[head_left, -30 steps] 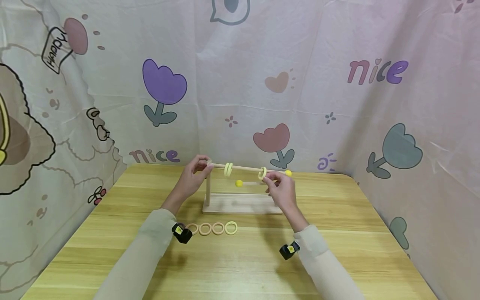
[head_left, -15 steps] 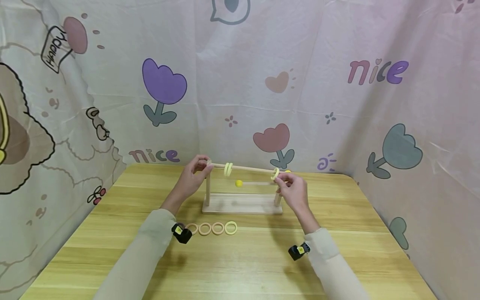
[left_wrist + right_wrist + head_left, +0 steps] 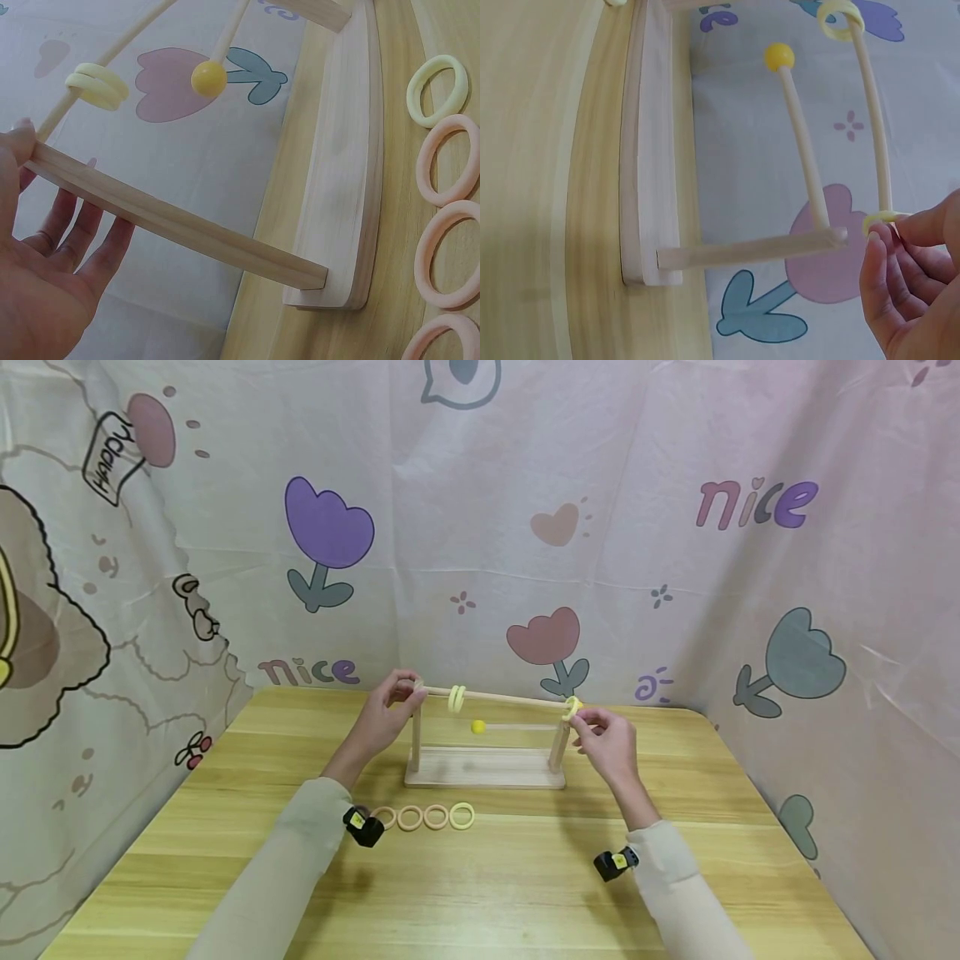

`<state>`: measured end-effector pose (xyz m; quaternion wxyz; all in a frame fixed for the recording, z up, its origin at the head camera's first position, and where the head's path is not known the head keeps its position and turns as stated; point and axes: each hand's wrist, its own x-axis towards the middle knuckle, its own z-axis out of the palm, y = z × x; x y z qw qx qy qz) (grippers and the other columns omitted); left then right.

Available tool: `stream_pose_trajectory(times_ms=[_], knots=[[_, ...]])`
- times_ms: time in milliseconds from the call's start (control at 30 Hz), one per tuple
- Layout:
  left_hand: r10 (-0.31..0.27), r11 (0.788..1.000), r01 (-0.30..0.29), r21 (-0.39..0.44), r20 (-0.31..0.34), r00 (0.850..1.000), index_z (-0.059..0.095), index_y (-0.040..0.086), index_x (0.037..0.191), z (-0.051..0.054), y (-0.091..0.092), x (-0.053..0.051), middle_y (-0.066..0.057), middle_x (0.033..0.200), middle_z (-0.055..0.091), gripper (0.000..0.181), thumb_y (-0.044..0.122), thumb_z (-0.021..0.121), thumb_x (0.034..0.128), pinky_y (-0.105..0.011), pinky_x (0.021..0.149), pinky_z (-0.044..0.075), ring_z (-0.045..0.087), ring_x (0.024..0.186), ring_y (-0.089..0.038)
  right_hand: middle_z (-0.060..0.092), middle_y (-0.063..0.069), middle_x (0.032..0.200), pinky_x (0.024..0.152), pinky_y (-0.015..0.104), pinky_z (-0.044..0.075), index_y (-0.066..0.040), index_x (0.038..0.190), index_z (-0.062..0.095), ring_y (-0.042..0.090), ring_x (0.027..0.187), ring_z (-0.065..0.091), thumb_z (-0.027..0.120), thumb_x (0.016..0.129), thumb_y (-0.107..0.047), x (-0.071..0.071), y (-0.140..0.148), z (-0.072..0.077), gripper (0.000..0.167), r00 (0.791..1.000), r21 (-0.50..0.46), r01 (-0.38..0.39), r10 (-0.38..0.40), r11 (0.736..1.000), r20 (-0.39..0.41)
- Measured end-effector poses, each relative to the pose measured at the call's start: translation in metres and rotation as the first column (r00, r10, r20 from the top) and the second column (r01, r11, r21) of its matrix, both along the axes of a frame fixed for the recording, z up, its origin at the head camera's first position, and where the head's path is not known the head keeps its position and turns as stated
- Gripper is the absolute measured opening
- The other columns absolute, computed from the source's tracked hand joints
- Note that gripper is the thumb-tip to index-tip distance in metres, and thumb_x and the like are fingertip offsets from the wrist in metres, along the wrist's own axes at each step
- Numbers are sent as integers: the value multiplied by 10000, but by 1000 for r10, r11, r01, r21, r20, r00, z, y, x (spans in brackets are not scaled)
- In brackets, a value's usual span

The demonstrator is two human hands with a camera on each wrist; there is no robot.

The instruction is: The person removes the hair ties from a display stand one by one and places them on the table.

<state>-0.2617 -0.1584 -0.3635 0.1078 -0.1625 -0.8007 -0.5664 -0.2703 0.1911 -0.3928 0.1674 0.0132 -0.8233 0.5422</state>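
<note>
A wooden stand (image 3: 483, 770) has two uprights; a slim upper rod (image 3: 510, 697) slopes from the left upright (image 3: 187, 221) down to the right. My left hand (image 3: 386, 706) grips the top of that upright, where the rod meets it. Two pale yellow rings (image 3: 97, 86) hang on the rod near its left end. With thumb and fingertips, my right hand (image 3: 609, 745) pinches another pale yellow ring (image 3: 875, 218) at the rod's right end. The yellow ball there is largely covered by the ring and fingers.
A lower rod tipped with a yellow ball (image 3: 779, 56) juts leftward from the right upright (image 3: 558, 747). In front of the stand, one pale yellow ring (image 3: 412, 97) and several pinkish rings (image 3: 424, 169) lie in a row on the wooden table (image 3: 495, 893). A printed curtain (image 3: 480, 543) hangs behind.
My right hand has slid the pinched ring rightward along the upper rod to the ball at its end. My left hand and the two hanging rings have stayed put.
</note>
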Motion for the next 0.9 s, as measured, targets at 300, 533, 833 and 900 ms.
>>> stream_pose_trajectory(times_ms=[300,533,833,900], knots=[[-4,1000,4,5,11,1000,502,-73,1325,-9,-2,-10,-312,1128,594,324,114,552,1065,-465,1009,448,570,1098,-378,746,290,1000,536,210,561,81,1048,716,139,603,692,708,966,-78,-3,12,2,179,999,97,31,-29,995,-23],[11,1000,-11,10,0,1000,515,23,1332,-25,-6,-23,-240,1151,615,330,218,568,1071,-425,1021,443,577,1145,-336,746,268,1032,524,174,522,55,1024,729,25,578,611,712,966,-83,-3,24,2,151,999,231,41,-33,972,-38],[-2,1000,2,19,-22,1000,525,26,1313,-26,-8,-22,-214,1117,621,323,225,582,1065,-477,1067,422,579,1136,-307,729,186,916,572,194,513,15,971,728,199,754,662,702,970,-72,10,37,11,90,996,393,-82,88,916,3],[-6,1000,6,22,-22,1000,517,7,1318,-25,-8,-22,-221,1115,619,336,218,581,1065,-474,1062,423,575,1130,-308,726,170,911,586,198,516,6,954,727,217,777,663,704,965,-57,12,36,13,69,991,419,-122,131,900,9]])
